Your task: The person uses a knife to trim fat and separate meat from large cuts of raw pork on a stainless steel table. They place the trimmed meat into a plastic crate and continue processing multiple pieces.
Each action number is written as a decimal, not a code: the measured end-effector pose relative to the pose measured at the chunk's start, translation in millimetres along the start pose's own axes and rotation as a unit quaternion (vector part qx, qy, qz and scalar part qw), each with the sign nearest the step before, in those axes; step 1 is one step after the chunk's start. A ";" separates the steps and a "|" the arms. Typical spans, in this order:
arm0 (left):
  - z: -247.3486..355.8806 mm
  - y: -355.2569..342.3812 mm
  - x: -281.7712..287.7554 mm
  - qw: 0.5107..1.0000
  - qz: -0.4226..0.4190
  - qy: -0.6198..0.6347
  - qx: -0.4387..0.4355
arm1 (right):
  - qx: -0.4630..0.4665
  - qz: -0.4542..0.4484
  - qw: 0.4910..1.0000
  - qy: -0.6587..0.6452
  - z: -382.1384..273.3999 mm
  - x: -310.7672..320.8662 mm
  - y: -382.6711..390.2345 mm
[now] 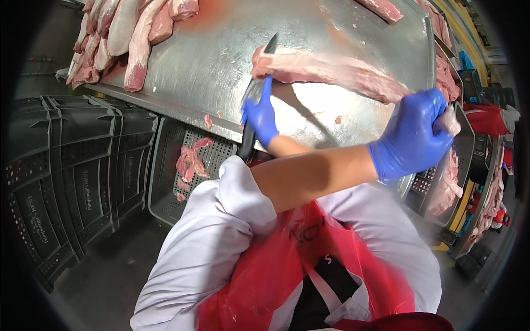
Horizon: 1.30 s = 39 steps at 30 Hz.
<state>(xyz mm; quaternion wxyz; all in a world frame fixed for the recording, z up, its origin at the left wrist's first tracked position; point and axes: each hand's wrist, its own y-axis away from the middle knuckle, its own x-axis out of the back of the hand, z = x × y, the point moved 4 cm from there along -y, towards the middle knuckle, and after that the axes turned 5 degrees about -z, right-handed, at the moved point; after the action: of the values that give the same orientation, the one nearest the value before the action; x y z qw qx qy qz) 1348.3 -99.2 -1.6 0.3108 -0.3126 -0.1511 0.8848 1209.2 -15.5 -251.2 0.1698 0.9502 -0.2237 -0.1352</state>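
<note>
My forearms are crossed. My left hand (408, 135), in a blue glove, reaches across to the right and is closed on the end of a pale piece of meat, part poking out of the fist. My right hand (259, 116), also gloved, lies beneath that arm and grips the black-handled knife (245, 142), whose blade points up and away. A long pink and white meat piece (331, 74) stretches over the steel table (201, 60) from the blade to near my left hand; the blade's middle is hidden by the meat's left end.
Several long meat cuts (138, 49) lie at the upper left and another (381, 8) at the back. Stacked dark crates (77, 171) stand left, beside a perforated crate (160, 176) with scraps. A crate (464, 149) with meat is at right, and a person's red-clad body (483, 118) beyond it.
</note>
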 end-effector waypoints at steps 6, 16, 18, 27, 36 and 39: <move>33.8 -55.4 -55.9 0.999 -0.026 0.030 -0.033 | -0.014 -0.170 0.982 -0.083 -40.2 40.1 -33.3; -11.1 -38.7 -60.2 0.970 -0.156 -0.165 0.087 | -0.089 -0.306 0.896 0.310 -77.2 290.5 153.4; -46.3 -9.8 10.3 0.920 -0.165 -0.303 0.184 | -0.146 -0.308 0.894 0.291 -84.8 361.3 197.5; -151.7 99.7 148.8 0.680 -0.278 -0.674 0.078 | -0.092 0.033 0.982 0.162 -53.9 535.4 294.9; -232.2 170.5 27.9 0.626 -0.434 -0.639 0.100 | -0.016 -0.171 0.861 0.479 -47.2 501.3 197.0; -240.5 186.4 30.9 0.596 -0.433 -0.669 0.099 | -0.019 -0.206 0.814 0.542 -37.9 474.1 150.5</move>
<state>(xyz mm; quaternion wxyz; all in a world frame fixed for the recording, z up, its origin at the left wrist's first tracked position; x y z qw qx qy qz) 1400.1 -203.7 -284.3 0.4978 0.5021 -0.3458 0.6168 1574.1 -355.6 -245.1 0.2493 0.8901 0.1086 0.3657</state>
